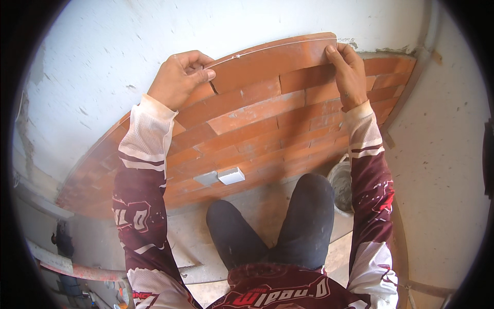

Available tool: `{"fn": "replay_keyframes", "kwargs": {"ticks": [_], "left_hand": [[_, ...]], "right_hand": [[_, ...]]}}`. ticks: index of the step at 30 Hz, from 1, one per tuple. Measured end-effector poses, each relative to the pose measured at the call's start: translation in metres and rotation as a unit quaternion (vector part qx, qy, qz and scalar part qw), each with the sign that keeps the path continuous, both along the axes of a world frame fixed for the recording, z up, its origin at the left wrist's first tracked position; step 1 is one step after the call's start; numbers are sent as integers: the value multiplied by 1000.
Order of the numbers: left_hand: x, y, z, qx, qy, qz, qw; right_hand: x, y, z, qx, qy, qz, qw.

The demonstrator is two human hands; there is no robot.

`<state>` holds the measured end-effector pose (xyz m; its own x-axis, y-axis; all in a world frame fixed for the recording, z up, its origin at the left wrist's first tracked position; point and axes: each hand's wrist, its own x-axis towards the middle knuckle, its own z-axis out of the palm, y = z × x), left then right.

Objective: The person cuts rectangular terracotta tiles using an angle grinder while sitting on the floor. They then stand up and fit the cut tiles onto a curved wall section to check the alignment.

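The left hand (177, 82) and right hand (351, 77) pinched opposite ends of a long terracotta brick tile (272, 64) atop the far brick facing (247, 112), apparently spread apart to steady its upper edge evenly along the white string (237, 55).

Brick tile (272, 64) on top of the brick courses (252, 113), between both hands.
Left hand (175, 80) at tile's left end, right hand (351, 74) at its right; string (283, 45) along the upper edge. Plastered wall (247, 20) above. Small rectangular box (231, 175) low at the brickwork, ahead of knees (311, 193). Bucket (337, 167) between right knee and right forearm. Side wall (437, 129) far right.
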<state>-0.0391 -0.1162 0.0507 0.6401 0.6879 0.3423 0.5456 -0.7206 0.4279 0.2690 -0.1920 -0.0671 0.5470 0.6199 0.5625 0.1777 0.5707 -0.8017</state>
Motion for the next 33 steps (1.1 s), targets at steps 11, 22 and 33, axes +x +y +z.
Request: {"fn": "replay_keyframes", "kwargs": {"ticks": [11,22,33], "left_hand": [[-4,-14,4,129,-54,21,990],[70,-23,-103,137,19,-207,969],[144,3,-306,-247,180,-234,923]], "right_hand": [[-17,-6,-11,1,231,166,959],[16,-24,-59,-204,291,26,934],[26,-87,-173,-380,446,-143,798]]}}
